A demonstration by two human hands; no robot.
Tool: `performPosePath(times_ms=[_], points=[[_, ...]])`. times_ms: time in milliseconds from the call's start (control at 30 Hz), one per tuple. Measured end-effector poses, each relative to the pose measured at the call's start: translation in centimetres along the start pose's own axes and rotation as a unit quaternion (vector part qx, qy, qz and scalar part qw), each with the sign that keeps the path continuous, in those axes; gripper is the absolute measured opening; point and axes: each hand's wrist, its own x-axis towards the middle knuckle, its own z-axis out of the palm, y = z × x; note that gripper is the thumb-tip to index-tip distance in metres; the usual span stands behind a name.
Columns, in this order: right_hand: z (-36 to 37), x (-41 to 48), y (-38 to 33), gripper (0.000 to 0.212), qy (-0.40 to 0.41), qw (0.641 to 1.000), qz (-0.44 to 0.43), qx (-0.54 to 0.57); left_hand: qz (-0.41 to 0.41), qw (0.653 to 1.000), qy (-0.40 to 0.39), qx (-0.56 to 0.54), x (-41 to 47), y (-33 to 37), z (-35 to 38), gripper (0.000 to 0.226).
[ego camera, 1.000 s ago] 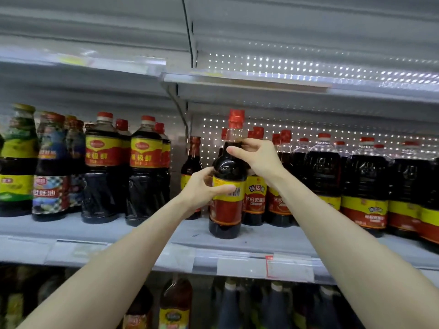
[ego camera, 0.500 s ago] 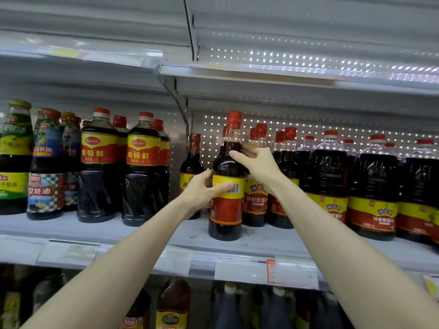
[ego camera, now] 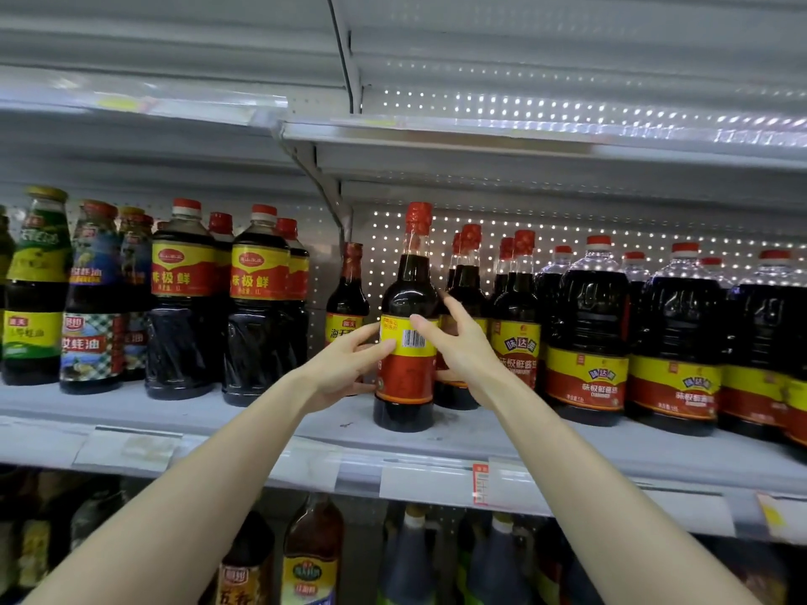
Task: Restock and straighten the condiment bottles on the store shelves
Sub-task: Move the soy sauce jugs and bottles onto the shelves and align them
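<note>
Hands meet on one dark bottle (ego camera: 407, 294) that stands upright on the shelf (ego camera: 262, 425), near its front edge, with the barcode side of its red-and-yellow label facing out. The left hand (ego camera: 345, 364) grasps it from the left, thumb laid on the label's yellow band and fingers curled toward the far side. The right hand (ego camera: 465, 349) grasps it from the right, thumb on the label's top edge and fingers reaching behind it.

Slim bottles (ego camera: 517, 307) with the same red caps stand in rows just behind and to the right, close to the right hand's fingers. Big jugs (ego camera: 589, 342) fill the shelf farther right. A lone bottle (ego camera: 347, 294) stands just behind the left hand. Wider bottles (ego camera: 260, 316) fill the left bay. A red tag (ego camera: 480, 484) hangs on the shelf's price strip, below the bottle.
</note>
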Motion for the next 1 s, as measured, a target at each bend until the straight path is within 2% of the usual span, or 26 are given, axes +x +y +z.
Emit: performPosePath(times_ms=[133,233,300,400,533,600,800,900,1000], points=[[0.8,-0.1,0.5,0.084,0.02,1.0,0.019,-0.012,0.017,0.997,0.069,0.0,-0.6,-0.1,0.8,0.048],[0.8,0.0,0.5,0.073,0.023,0.999,0.021,0.021,0.038,0.988,0.148,0.014,-0.4,-0.2,1.3,0.046],[0.8,-0.4,0.2,0.065,0.017,0.999,0.029,0.042,0.054,0.983,0.17,0.041,-0.4,-0.3,1.3,0.048],[1.2,-1.1,0.1,0.061,0.01,0.999,0.029,0.028,0.043,0.989,0.138,0.043,-0.8,0.0,0.9,0.046],[2.0,-2.2,-0.1,0.068,0.036,0.999,0.022,-0.016,0.022,0.999,0.03,-0.016,-1.3,0.7,-0.2,0.039],[2.2,-2.6,-0.1,0.064,0.043,0.999,0.012,-0.021,0.02,0.999,0.0,-0.029,-1.5,0.8,-0.3,0.038],[1.9,-3.3,0.1,0.049,0.037,0.997,0.051,0.052,0.062,0.993,0.095,0.025,-1.6,0.2,0.6,0.049],[2.2,-3.6,0.2,0.044,0.032,0.997,0.057,0.052,0.052,0.994,0.091,0.028,-1.8,0.3,0.3,0.051],[2.5,-3.8,0.1,0.049,0.051,0.997,0.046,0.025,0.027,0.999,0.046,-0.008,-2.0,0.3,-0.2,0.051]])
